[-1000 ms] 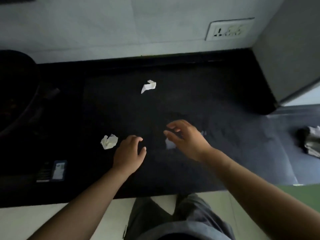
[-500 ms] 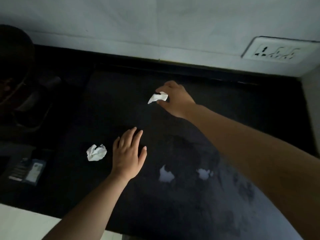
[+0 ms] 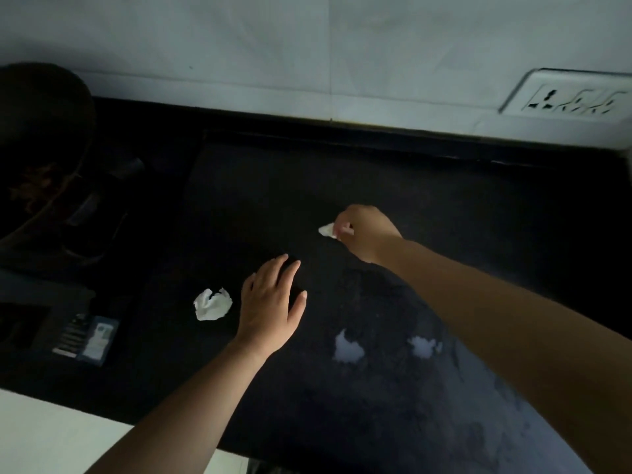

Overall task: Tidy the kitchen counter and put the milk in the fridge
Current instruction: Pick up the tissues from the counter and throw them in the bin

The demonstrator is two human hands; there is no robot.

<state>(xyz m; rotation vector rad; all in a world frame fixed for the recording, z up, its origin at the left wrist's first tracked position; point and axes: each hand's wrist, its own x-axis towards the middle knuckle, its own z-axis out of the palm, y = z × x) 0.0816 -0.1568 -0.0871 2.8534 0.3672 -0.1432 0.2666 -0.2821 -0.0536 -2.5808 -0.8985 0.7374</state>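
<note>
Head view looks down on a dark table point(image 3: 376, 186), where our right hand point(image 3: 367, 234) reaches toward twelve o'clock and pinches a small white scrap of paper point(image 3: 326, 230) between thumb and curled fingers. We judge it is being gathered as litter. Our left hand point(image 3: 272, 307) lies nearer us with fingers straight and slightly spread, holding nothing, and we cannot tell whether it rests on the table or hovers above it. A crumpled paper ball point(image 3: 212, 304) sits just beside it at its nine o'clock, so we guess that hand is placed to take it next. Two pale patches point(image 3: 348, 348) at five o'clock of the left hand could be spills, scraps or glare; the dim light leaves that open. A dark pan point(image 3: 41, 138) at ten o'clock of the view is cut off by the edge, and a small card point(image 3: 94, 340) at eight o'clock is too blurred to read. Neither milk nor fridge is in view.
</note>
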